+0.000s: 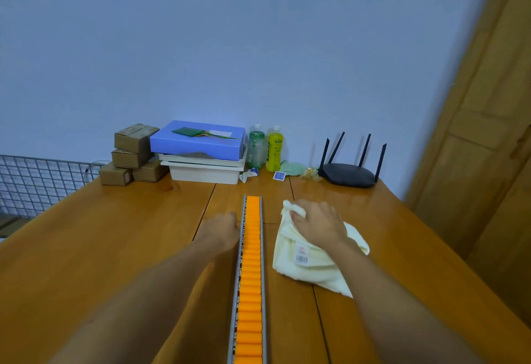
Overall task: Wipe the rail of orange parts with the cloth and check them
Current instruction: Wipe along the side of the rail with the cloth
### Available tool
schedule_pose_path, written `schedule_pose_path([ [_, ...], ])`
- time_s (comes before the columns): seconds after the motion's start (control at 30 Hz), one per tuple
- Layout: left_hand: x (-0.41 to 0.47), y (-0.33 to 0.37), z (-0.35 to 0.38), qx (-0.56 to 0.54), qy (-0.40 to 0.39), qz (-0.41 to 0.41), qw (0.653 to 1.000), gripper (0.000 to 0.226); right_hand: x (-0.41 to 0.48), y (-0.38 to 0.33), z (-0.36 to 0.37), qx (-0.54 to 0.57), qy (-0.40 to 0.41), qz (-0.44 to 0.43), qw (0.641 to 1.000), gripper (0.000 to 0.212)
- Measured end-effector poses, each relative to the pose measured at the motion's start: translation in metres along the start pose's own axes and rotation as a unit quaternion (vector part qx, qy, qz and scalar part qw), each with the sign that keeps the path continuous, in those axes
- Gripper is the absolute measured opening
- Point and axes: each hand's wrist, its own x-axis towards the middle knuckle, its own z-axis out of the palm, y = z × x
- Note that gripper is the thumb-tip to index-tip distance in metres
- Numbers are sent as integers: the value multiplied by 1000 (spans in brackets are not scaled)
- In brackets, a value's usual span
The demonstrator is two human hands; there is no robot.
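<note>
I judge that the step now is to gather the cloth and bring it onto the rail; the wiping is not yet begun. To do it well, I would let my left hand (pixel 222 230) steady the long grey metal rail (pixel 237 300) from its left side, so that it does not slide on the glossy wooden tabletop (pixel 115 248). Then I would bunch the cream terry cloth (pixel 287 248) into a firm pad, lay it on the far end of the row of ribbed orange parts (pixel 251 263), and draw it toward me in one light stroke, so no part is pushed out of line.

About the pose: the left hand lies knuckles up, touching the left wall of the rail near its far end. Its fingers are folded under and hidden, so I cannot tell if they grip the rail or only lean on it. The rail runs straight away from me in the middle of the tabletop. The cloth lies just beside it on the right, not touching. My right hand (pixel 316 223) rests on the cloth, palm down, and its fingers pinch a fold at the far corner.
</note>
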Motion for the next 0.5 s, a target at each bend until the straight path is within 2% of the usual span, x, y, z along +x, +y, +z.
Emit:
schedule_pose_path([
  [0.27, 55, -13, 22, -95, 32, 10, 995, 27, 90, -15, 3, 19, 28, -51, 998, 26],
  [0.5, 78, -19, 49, -150, 50, 38, 987, 28, 151, -30, 36, 40, 14, -59, 997, 23],
])
